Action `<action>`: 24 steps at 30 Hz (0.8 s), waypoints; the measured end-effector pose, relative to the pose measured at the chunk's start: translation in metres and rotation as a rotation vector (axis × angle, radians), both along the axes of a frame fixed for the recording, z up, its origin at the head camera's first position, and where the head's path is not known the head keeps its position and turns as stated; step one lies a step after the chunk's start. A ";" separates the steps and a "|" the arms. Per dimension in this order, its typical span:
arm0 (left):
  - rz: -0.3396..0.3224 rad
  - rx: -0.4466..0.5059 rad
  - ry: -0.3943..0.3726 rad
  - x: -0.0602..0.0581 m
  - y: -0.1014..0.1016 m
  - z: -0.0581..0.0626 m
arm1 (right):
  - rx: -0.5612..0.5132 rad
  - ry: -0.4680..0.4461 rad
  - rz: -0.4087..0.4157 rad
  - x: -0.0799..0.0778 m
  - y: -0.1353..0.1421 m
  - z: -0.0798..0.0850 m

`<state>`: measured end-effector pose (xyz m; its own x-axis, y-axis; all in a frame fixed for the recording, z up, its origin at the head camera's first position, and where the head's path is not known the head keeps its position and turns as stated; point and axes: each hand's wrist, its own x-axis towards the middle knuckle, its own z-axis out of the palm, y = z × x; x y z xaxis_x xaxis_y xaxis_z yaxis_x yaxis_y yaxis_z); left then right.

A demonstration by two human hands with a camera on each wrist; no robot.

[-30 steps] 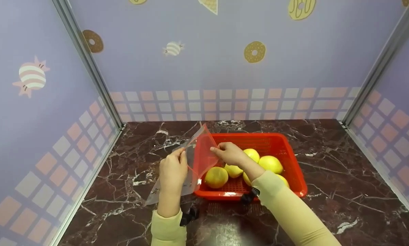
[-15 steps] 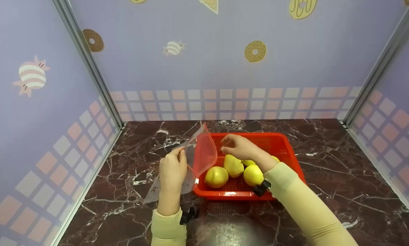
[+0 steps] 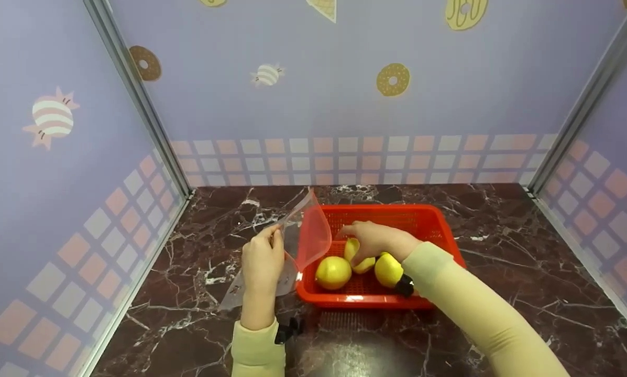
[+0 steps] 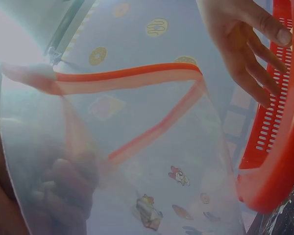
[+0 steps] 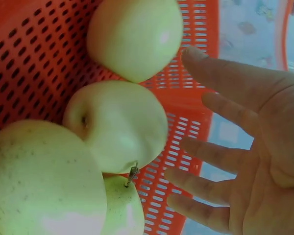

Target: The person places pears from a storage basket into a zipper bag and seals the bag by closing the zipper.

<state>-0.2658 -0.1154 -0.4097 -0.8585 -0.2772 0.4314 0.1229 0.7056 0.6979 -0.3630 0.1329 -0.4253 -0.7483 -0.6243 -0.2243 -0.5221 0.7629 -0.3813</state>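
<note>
My left hand (image 3: 263, 256) pinches the edge of a clear plastic bag (image 3: 313, 230) with an orange-red band around its mouth. The mouth gapes toward the basket; small printed figures show on the bag (image 4: 157, 196) in the left wrist view. Over the red basket (image 3: 355, 299), my right hand (image 3: 377, 242) reaches down with its fingers spread around a yellow pear (image 3: 364, 265), partly hidden by it. One pear (image 3: 333, 272) lies at the near left, another (image 3: 388, 269) under the right wrist. In the right wrist view, the fingers stand apart from a pear (image 5: 120, 127) with nothing between them.
Perforated basket walls (image 5: 44, 49) surround the several pears, a speckled pear (image 5: 44, 181) among them. The dark marble-patterned table (image 3: 203, 220) runs back to a purple wall (image 3: 334, 104) printed with sweets.
My right hand has let go of the bag's mouth, moved right and lowered over a pear in the basket. The left hand keeps holding the bag in nearly the same place.
</note>
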 end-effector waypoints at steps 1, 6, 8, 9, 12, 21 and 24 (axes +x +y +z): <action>0.000 0.000 -0.002 0.000 0.000 0.000 | 0.010 -0.002 0.012 -0.001 -0.002 -0.001; 0.001 -0.004 -0.002 0.000 0.000 0.000 | 0.085 -0.016 0.025 -0.004 -0.010 -0.006; 0.000 -0.003 -0.006 0.000 0.000 0.000 | 0.116 -0.021 0.016 -0.005 -0.012 -0.007; 0.000 -0.003 -0.006 0.000 0.001 0.000 | 0.130 -0.022 0.013 -0.006 -0.013 -0.008; 0.001 -0.006 -0.013 0.000 0.000 -0.001 | 0.165 -0.031 -0.007 -0.008 -0.015 -0.010; 0.000 -0.009 -0.018 -0.001 0.000 -0.001 | 0.234 -0.033 -0.082 -0.011 -0.017 -0.015; 0.002 -0.010 -0.012 -0.001 0.000 -0.001 | 0.243 -0.033 -0.086 -0.013 -0.017 -0.018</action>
<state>-0.2666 -0.1158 -0.4108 -0.8630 -0.2749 0.4238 0.1130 0.7126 0.6924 -0.3755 0.1157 -0.4436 -0.7863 -0.4832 -0.3850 -0.4417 0.8754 -0.1965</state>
